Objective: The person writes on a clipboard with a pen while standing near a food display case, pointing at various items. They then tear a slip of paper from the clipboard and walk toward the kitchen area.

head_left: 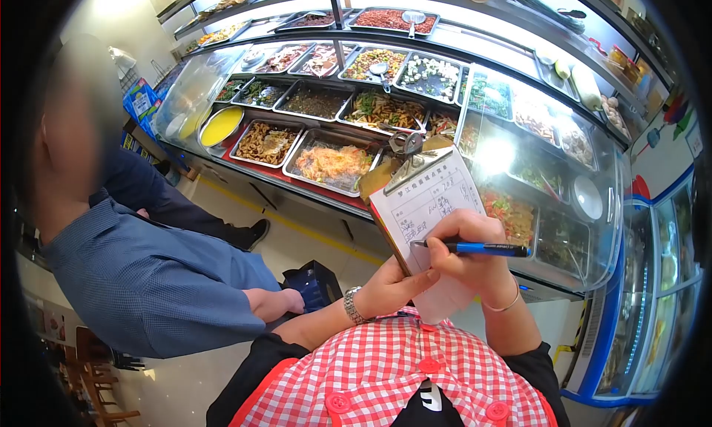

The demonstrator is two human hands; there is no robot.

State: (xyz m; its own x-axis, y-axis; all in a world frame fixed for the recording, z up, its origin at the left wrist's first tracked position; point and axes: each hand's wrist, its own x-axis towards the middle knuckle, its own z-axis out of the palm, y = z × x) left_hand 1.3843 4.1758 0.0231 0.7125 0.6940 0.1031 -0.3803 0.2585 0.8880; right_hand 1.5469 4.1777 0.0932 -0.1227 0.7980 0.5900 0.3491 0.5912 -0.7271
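The person's left hand (393,284) holds a brown, flat, rectangular clipboard (380,213) by its lower left edge, with the thumb lying towards the bottom of the board. A white printed paper form (439,184), ruled into boxes and bearing handwritten entries, lies on its face. The left grip is narrow, closed about the board.

The right hand (475,258) holds a blue and black plastic pen (482,248) between thumb and fingers. This grip is likewise narrow. The tip is at the lower left part of the form; contact with the paper cannot be confirmed. A silver metal link watch (354,305) is on the left wrist and a thin bangle (505,299) on the right.

The clipboard is held up, tilted, in front of a glass-screened tabletop with a red surface (271,175). On it stand rectangular metal trays of food, among them one of shredded orange and white food (330,163) and, beside it, one of brown pieces (265,143). A round metal bowl of yellow contents (221,126) stands near the left end. Another person in a blue short-sleeved shirt (159,278) stands to the left.
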